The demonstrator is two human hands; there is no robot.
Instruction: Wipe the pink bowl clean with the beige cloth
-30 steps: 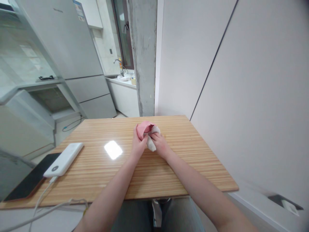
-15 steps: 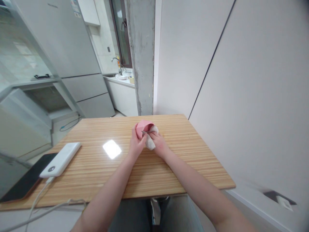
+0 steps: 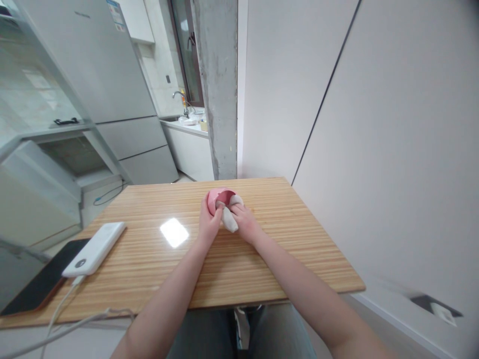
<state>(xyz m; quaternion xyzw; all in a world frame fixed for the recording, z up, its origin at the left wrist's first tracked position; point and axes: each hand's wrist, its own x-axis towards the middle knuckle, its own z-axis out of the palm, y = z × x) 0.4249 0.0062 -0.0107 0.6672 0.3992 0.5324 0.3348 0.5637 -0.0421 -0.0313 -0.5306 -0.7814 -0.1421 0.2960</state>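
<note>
A pink cup-like container (image 3: 212,201) is tilted above the middle of the wooden table, its opening facing me and to the right. My left hand (image 3: 208,219) is wrapped round its left side, with the thumb at the rim. My right hand (image 3: 245,222) is closed on a white cloth or tissue (image 3: 229,221) at the opening. Part of the white piece is tucked inside the container, and a loose end hangs down between my hands. The fingertips of my right hand are partly hidden by the cloth.
On the table (image 3: 299,249), to the left, a white power bank (image 3: 95,249) with a cable (image 3: 60,304) lies partly over a dark flat tablet-like slab (image 3: 41,279). A white wall panel (image 3: 374,149) rises on the right. A fridge (image 3: 93,65) and a sink counter stand beyond.
The pink container has shifted slightly left and turned so that more of its inside shows. My right hand and the cloth have moved a little left with it.
</note>
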